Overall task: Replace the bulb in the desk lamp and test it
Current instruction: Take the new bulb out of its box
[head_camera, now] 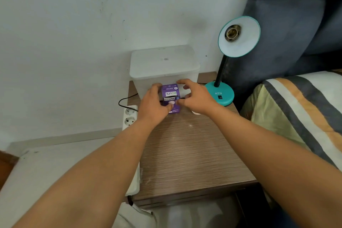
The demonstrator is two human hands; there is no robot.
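A purple bulb box [170, 94] stands on the wooden bedside table [188, 150], its top flap lifted. My left hand [154, 104] grips the box from the left, thumb on its front. My right hand [194, 96] is at the box's right side with fingers curled over the top flap. The teal desk lamp [238, 36] stands at the table's right back corner, its shade tilted toward me and its socket [232, 32] bare. The lamp's base [221, 93] carries a black switch. A white rounded object [196, 112], possibly a bulb, peeks out under my right wrist.
A translucent lidded plastic bin [163, 66] stands behind the box against the wall. A white power strip [129, 116] with a black cord hangs at the table's left edge. A striped pillow [299, 109] and dark headboard lie to the right.
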